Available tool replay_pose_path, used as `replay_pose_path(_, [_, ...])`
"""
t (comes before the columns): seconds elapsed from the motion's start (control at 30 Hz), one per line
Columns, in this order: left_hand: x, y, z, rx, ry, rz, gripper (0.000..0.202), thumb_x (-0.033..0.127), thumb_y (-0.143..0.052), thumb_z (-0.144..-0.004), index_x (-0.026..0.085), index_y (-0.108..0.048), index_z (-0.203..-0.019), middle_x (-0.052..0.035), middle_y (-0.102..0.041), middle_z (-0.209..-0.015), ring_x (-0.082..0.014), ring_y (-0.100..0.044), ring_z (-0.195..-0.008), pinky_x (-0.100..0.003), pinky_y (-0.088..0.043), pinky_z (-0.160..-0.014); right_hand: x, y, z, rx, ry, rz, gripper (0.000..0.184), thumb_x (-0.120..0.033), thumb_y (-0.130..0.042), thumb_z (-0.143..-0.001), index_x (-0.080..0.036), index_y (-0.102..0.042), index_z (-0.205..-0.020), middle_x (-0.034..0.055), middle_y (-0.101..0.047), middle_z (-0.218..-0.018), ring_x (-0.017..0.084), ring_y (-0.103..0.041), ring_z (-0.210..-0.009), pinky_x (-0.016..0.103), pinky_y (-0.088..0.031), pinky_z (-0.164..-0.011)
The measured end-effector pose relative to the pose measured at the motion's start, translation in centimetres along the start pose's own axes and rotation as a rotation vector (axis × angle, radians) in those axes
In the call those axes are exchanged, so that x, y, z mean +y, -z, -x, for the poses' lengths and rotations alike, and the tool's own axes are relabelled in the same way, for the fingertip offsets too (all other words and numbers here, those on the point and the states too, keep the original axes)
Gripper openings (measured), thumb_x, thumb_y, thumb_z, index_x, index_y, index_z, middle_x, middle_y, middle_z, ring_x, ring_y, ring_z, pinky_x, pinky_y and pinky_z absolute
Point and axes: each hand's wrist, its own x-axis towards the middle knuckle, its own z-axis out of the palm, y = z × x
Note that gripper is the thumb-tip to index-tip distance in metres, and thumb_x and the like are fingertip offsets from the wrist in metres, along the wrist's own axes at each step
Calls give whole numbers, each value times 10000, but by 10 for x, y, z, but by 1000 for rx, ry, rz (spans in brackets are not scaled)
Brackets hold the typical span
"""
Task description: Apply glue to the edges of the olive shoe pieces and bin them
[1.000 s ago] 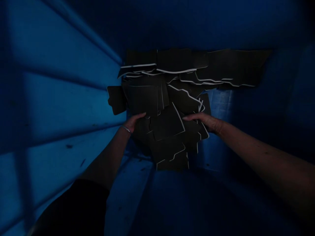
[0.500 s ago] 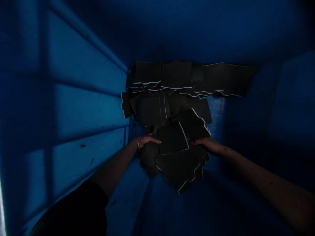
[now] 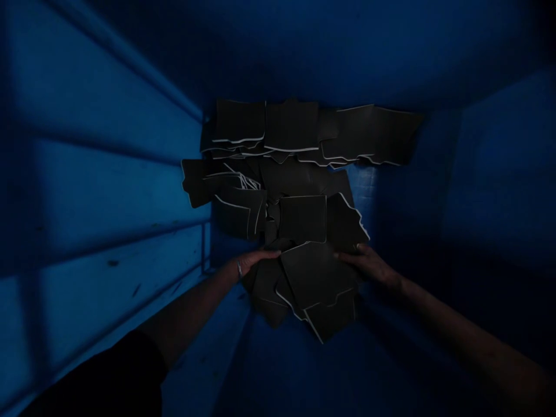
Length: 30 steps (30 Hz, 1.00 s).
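Observation:
I look down into a deep blue bin (image 3: pixel 108 191) in dim light. A heap of flat dark sheets with pale edges (image 3: pixel 295 168) lies at its bottom. My left hand (image 3: pixel 256 259) grips the left side of a bundle of these dark sheets (image 3: pixel 313 284), thumb on top. My right hand (image 3: pixel 369 263) holds the bundle's right side, fingers curled over its edge. The bundle hangs between both hands, nearer to me than the heap. A thin bracelet shows on my left wrist.
Ribbed blue walls rise on the left and on the right (image 3: pixel 499 174), closing in around both arms. A lighter patch of the bin floor (image 3: pixel 365 191) shows beside the heap. My dark sleeve (image 3: pixel 99 382) fills the lower left.
Both hands have drawn a bundle of sheets off the heap toward me. The sheets left behind have shifted and spread to the left.

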Motion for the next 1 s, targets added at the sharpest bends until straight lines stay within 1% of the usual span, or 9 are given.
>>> replay_pose_path(0.17, [-6, -14, -5, -25, -61, 61, 590, 520, -808, -619, 139, -660, -1044, -138, -713, -1056, -306, -628, -1089, -436, -472, -980, 0, -5, 5, -103, -1, -82, 268, -227, -648, -904, -155, -593, -1156, 70, -634, -1078, 206, -640, -901, 408, -543, -802])
replay_pose_path(0.23, [-3, -18, -4, 1, -116, 62, 632, 456, -838, -607, 197, -625, -1143, -98, -697, -1126, -282, -628, -1094, -427, -471, -985, 3, -3, 1, -105, 2, -120, 261, -192, -648, -899, -156, -593, -1151, 70, -628, -1096, 206, -635, -919, 404, -541, -810])
replay_pose_path(0.3, [1, -21, -3, 36, -157, 39, 696, 293, -877, -578, 251, -588, -1210, -70, -685, -1163, -270, -644, -1066, -435, -478, -976, 8, -1, -5, -79, -6, -151, 250, -172, -644, -898, -151, -590, -1141, 67, -626, -1084, 198, -636, -898, 386, -548, -784])
replay_pose_path(0.37, [3, -23, -3, 61, -167, 8, 721, 162, -878, -547, 242, -597, -1206, -80, -691, -1146, -283, -666, -1011, -459, -497, -946, 15, -1, -10, -67, -19, -175, 215, -186, -635, -907, -146, -598, -1115, 60, -630, -1049, 186, -638, -852, 360, -555, -741])
replay_pose_path(0.5, [1, -24, -6, 92, -157, -2, 619, 137, -866, -544, 170, -647, -1123, -119, -714, -1067, -303, -690, -925, -481, -526, -890, 23, -6, -15, -97, -29, -227, 183, -202, -634, -911, -145, -610, -1083, 54, -632, -1015, 175, -637, -814, 348, -559, -716])
replay_pose_path(0.63, [-5, -30, -4, 116, -187, 39, 669, 124, -857, -543, 197, -622, -1166, -105, -706, -1097, -301, -671, -993, -463, -513, -919, 19, -10, -4, -106, -18, -276, 201, -183, -644, -900, -138, -605, -1093, 61, -626, -1052, 191, -637, -865, 380, -558, -758])
replay_pose_path(0.8, [-9, -52, 28, 160, -222, 61, 653, 119, -863, -517, 171, -630, -1124, -116, -706, -1091, -308, -671, -984, -470, -508, -921, -10, -15, 40, -103, -29, -286, 209, -166, -649, -894, -137, -605, -1097, 57, -632, -1036, 190, -642, -849, 384, -560, -755])
replay_pose_path(0.9, [-10, -79, 67, 195, -242, 53, 625, 137, -869, -509, 153, -634, -1087, -121, -712, -1065, -308, -677, -956, -477, -508, -914, -35, -19, 84, -108, -21, -276, 176, -158, -653, -889, -130, -617, -1059, 49, -640, -1002, 183, -645, -829, 376, -560, -751])
replay_pose_path(1.0, [-10, -115, 118, 226, -282, 38, 664, 164, -872, -505, 168, -606, -1114, -119, -707, -1084, -314, -666, -990, -480, -505, -917, -63, -24, 138, -104, 21, -274, 170, -156, -656, -887, -128, -619, -1050, 44, -645, -979, 180, -647, -815, 376, -557, -753])
